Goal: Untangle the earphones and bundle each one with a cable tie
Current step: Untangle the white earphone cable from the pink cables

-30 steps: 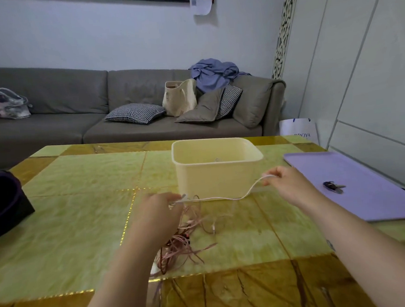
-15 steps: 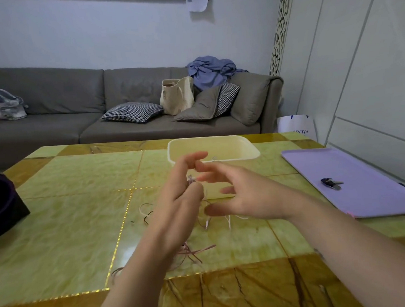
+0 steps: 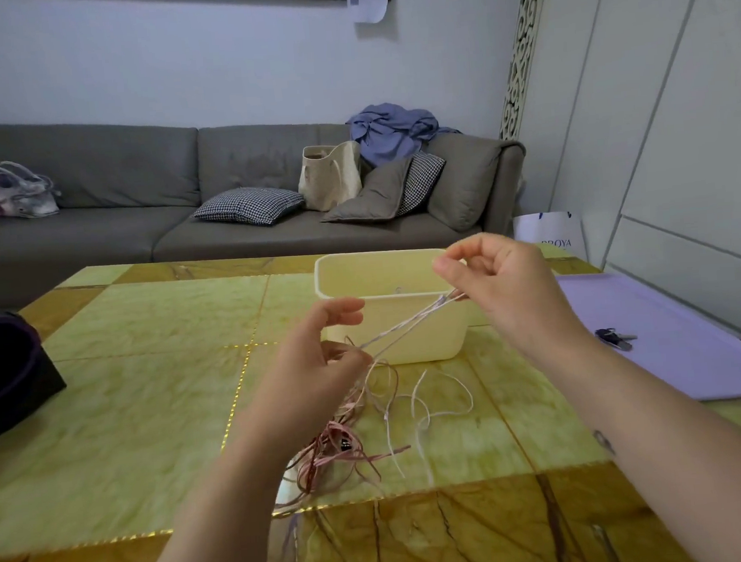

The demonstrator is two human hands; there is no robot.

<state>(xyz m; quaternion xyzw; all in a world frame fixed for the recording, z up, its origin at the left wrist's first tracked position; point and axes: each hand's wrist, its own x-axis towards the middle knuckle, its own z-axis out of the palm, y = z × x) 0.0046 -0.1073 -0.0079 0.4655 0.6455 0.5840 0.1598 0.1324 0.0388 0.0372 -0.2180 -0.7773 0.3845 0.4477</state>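
Observation:
A tangle of thin pink and white earphone cables [image 3: 361,422] lies on the green marble table [image 3: 149,406] in front of me. A stretch of white cable [image 3: 406,322] runs taut between my two hands, raised above the table. My left hand [image 3: 318,372] pinches its lower end just above the tangle. My right hand [image 3: 492,285] grips the upper end, fingers curled, in front of the cream plastic tub [image 3: 391,345]. I see no cable tie.
A lilac board [image 3: 671,347] with keys [image 3: 614,337] lies at the right. A dark bag [image 3: 2,372] sits at the table's left edge. Behind the table stands a grey sofa [image 3: 181,232] with cushions and bags.
My hands, close together half a second ago, have drawn apart. The right hand rose to the right and pulled a length of cable taut out of the tangle.

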